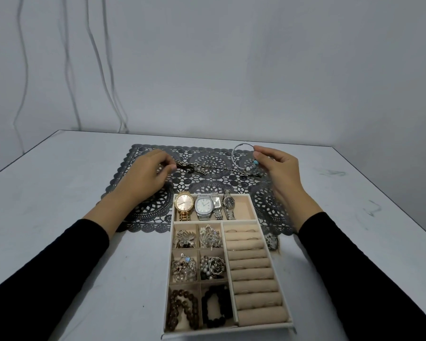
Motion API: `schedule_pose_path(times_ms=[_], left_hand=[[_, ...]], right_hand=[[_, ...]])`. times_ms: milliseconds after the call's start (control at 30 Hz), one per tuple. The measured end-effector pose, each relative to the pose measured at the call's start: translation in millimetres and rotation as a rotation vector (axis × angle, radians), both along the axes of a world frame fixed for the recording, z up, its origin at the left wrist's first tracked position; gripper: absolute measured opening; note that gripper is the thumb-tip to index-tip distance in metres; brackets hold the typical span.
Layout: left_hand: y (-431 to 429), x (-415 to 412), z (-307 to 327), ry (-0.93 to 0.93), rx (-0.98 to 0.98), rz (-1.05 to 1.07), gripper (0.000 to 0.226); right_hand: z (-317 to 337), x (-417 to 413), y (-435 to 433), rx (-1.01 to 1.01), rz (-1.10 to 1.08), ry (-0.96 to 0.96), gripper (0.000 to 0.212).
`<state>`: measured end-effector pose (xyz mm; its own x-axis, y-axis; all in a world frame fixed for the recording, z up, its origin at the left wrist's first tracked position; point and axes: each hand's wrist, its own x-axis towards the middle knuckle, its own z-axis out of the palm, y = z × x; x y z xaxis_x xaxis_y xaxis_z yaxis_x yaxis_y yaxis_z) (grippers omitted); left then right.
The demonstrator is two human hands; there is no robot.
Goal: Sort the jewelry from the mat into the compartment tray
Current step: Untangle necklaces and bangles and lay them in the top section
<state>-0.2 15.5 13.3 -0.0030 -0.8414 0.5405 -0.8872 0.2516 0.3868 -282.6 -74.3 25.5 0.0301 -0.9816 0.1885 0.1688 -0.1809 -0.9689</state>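
A dark lace mat lies across the table's middle. On it stretches a dark metal chain bracelet; my left hand pinches its left end. My right hand pinches a thin silver bangle with turquoise beads, held upright just above the mat. The beige compartment tray stands in front of the mat. Its top row holds several watches; brooches, rings and bead bracelets fill the small left cells. Padded ring rolls run down the right side.
The white table has its right edge and far edge near a grey wall. Thin cables hang down the wall at the back left. A small dark patterned piece lies beside the tray's right wall.
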Motion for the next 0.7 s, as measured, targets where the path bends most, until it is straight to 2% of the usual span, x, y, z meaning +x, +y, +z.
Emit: schedule_pose_path(times_ms=[267, 700], left_hand=[[25.9, -13.9, 20.4, 0.182, -0.126, 0.032, 0.008], [74.3, -28.5, 30.4, 0.222, -0.258, 0.012, 0.005]], right_hand=[[21.4, -1.9, 22.8, -0.074, -0.004, -0.034, 0.019], [35.7, -5.6, 80.4, -0.158, 0.104, -0.033, 0.017]])
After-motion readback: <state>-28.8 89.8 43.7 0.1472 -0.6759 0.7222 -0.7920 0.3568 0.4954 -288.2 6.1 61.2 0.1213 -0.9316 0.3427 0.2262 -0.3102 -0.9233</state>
